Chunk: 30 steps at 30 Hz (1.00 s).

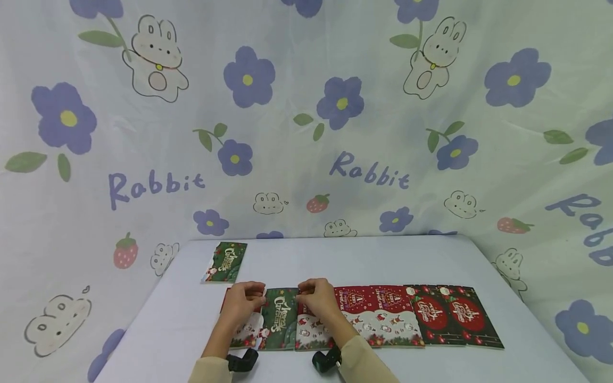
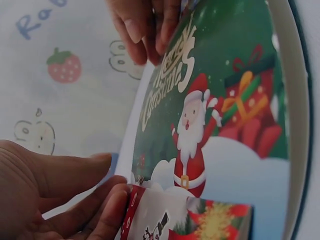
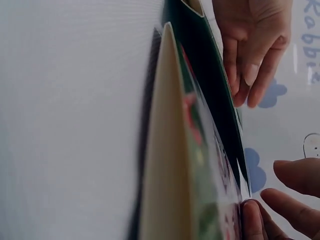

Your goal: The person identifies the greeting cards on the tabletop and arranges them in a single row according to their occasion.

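A green Christmas card [image 1: 278,324] with gold lettering lies in the row between my two hands. My left hand [image 1: 241,304] is over a red and white card [image 1: 249,329], its fingertips at the far edges beside the green one. On the other side, my right hand [image 1: 320,302] reaches over another red and white card [image 1: 310,331], fingers near its top. In the left wrist view, the thumb stands apart from the fingers, which touch the red card's edge. In the right wrist view, a fingertip touches a card edge, thumb spread away.
Further right, the row continues with red cards [image 1: 397,319] and dark cards with red circles [image 1: 471,314]. A separate green card [image 1: 227,263] lies at the back left of the white table [image 1: 158,330]. A rabbit-print curtain [image 1: 287,133] hangs behind.
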### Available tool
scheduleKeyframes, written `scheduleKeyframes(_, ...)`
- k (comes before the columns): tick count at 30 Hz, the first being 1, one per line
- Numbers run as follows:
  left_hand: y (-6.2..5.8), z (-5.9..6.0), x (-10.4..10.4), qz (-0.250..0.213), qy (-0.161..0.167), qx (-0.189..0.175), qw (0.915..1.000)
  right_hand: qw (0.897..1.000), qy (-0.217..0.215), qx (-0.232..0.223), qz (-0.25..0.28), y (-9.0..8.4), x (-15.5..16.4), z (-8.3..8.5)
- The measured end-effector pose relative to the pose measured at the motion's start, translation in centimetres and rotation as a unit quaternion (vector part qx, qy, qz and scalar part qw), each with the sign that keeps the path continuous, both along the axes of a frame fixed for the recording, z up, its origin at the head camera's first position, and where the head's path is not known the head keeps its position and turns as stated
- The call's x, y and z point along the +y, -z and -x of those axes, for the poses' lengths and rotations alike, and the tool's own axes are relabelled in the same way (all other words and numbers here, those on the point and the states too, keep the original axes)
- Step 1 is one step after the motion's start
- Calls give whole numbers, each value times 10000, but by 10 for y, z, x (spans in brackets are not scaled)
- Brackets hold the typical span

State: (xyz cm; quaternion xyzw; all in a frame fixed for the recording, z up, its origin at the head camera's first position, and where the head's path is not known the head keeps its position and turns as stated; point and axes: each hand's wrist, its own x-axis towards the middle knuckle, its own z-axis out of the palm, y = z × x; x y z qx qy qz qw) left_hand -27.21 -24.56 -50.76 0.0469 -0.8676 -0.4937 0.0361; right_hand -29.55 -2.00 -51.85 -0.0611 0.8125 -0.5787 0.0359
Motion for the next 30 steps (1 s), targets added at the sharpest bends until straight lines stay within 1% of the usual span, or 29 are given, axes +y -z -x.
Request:
scheduleKeyframes(4, 0, -1, -1, 66, 4, -28, 10000, 9999, -71, -44, -107, -2, 0, 1)
scheduleKeyframes(8, 2, 1, -1, 114, -16, -47, 9999, 9998, -142, -51, -163, -3, -1, 2)
scheduleKeyframes(14, 5, 3, 0, 223, 26, -9, 9997, 9998, -199, -17, -82, -5, -3, 4)
scheduleKeyframes(19, 5, 3, 0, 298, 96, 141, 9994, 9999, -48, -101, -29, -10, -11, 5)
scheduleKeyframes(25, 5, 4, 1, 281, 98, 276, 9992, 9998, 168, -94, 92, -9, -14, 6)
scheduleKeyframes(30, 4, 3, 1, 245, -88, 375, 9990, 9985, 358, -119, 390, -7, -12, 5)
